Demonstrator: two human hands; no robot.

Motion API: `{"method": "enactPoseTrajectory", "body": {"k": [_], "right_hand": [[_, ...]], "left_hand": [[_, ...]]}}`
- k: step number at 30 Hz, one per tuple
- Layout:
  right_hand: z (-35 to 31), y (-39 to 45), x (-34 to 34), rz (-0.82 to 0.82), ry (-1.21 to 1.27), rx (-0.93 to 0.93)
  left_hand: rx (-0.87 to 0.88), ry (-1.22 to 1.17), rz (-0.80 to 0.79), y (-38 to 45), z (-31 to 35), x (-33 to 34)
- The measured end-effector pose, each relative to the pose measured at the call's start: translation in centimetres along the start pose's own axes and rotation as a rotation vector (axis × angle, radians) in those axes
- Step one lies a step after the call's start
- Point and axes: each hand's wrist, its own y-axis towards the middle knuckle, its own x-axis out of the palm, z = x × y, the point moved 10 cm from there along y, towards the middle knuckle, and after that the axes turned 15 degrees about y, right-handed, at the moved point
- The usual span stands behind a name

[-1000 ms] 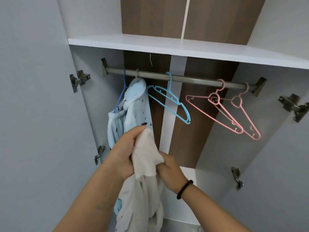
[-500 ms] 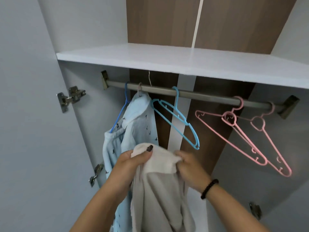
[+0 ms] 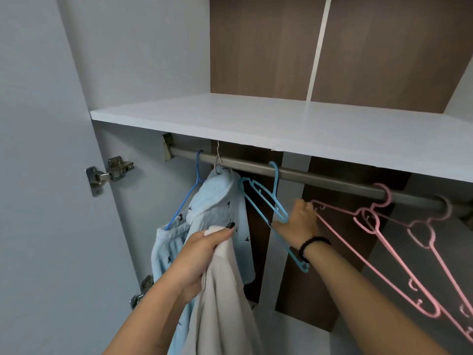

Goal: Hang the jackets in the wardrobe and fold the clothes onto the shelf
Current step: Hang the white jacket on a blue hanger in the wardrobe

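My left hand (image 3: pixel 202 254) grips the top of an off-white jacket (image 3: pixel 225 303), which hangs down from it at the lower centre. My right hand (image 3: pixel 299 219), with a black bead bracelet on the wrist, is up by the rail (image 3: pixel 330 181). Its fingers curl round the left tip of a pink hanger (image 3: pixel 378 254), just in front of a light blue hanger (image 3: pixel 271 201). A pale blue jacket (image 3: pixel 217 201) with small dark birds hangs on the rail at the left. The white shelf (image 3: pixel 256 119) above the rail is bare.
A second pink hanger (image 3: pixel 432 242) hangs at the far right and a thin dark blue hanger (image 3: pixel 189 196) at the far left. The open wardrobe door (image 3: pixel 46 201) stands to the left with metal hinges (image 3: pixel 110 172). Brown back panels close the wardrobe.
My right hand let go of the off-white jacket and rose up and right to the pink hanger. My left hand now holds the jacket alone. The view tilted up towards the shelf.
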Motion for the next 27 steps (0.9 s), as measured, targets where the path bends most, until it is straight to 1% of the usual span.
{"method": "enactPoseTrajectory", "body": {"k": [2,3,5,6,8,10,12,17,19,23,25,27], "right_hand": [[1.9,1.4,1.2,-0.048,0.009,0.132],[2.6,1.8,1.8,-0.074,0.065,0.185],[4.2,2.0,2.9,-0.116,0.279,0.321],[5.0,2.1,3.4,-0.117,0.36,0.36],[5.5,2.9,3.1,-0.068,0.342,0.309],[5.8,3.6,2.2,0.024,0.307,0.242],[5.7,3.6,1.2,0.077,0.333,0.198],[5.3,1.6,-1.0,0.131,0.33,0.112],[6.0,-0.4,-1.1,0.089,0.339,0.119],[7.4,-5.3,-1.1,-0.079,0.446,0.174],[7.6,-7.8,-1.5,-0.154,0.411,0.173],[7.7,-10.0,-2.4,-0.169,0.319,0.147]], "left_hand": [[0.001,-0.005,0.012,0.3,0.0,-0.3],[0.0,-0.006,0.014,0.4,0.1,-0.5],[-0.004,-0.017,0.023,0.7,0.0,-1.0],[-0.005,-0.016,0.026,0.9,0.0,-1.1],[-0.008,-0.006,0.026,1.2,0.1,-1.4],[-0.013,-0.001,0.022,1.3,0.3,-1.4],[-0.02,0.012,0.017,1.4,0.4,-1.4],[0.005,0.12,0.02,2.2,1.2,-2.1],[0.01,0.18,0.017,2.7,1.5,-2.3],[0.039,0.239,0.009,4.5,1.8,-3.3],[0.027,0.26,-0.001,5.5,1.7,-3.6],[0.032,0.276,-0.014,6.5,1.6,-4.1]]}}
